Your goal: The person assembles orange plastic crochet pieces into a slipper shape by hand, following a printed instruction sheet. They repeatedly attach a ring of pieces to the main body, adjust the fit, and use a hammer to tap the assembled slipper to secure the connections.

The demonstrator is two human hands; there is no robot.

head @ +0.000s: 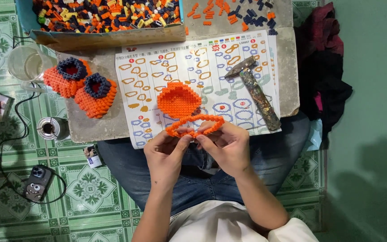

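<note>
green patterned floor tiles point(90, 188); stone slab point(95, 125) laid across the lap as a bench. orange bead loop point(195, 124) is pinched by left hand point(166, 150) and right hand point(227, 143), both clamped on it, kept over the instruction sheet point(193, 67) for matching.

The board point(287, 67) lies on the person's lap. On it lies the instruction sheet point(202, 67). On the sheet rests the bead dome point(178, 99), and the hammer point(256, 92) lies on its right part. Left of the sheet, two small bead shoes point(80, 85) stand on the board. Behind them is the box of beads point(104, 18), and loose beads point(238, 13) lie right of it. Both hands, left hand point(169, 152) and right hand point(227, 145), hold the bead loop point(195, 125) just before the dome. On the floor at the left are a glass point(27, 65), a cup point(52, 128) and a phone point(37, 181).
</note>
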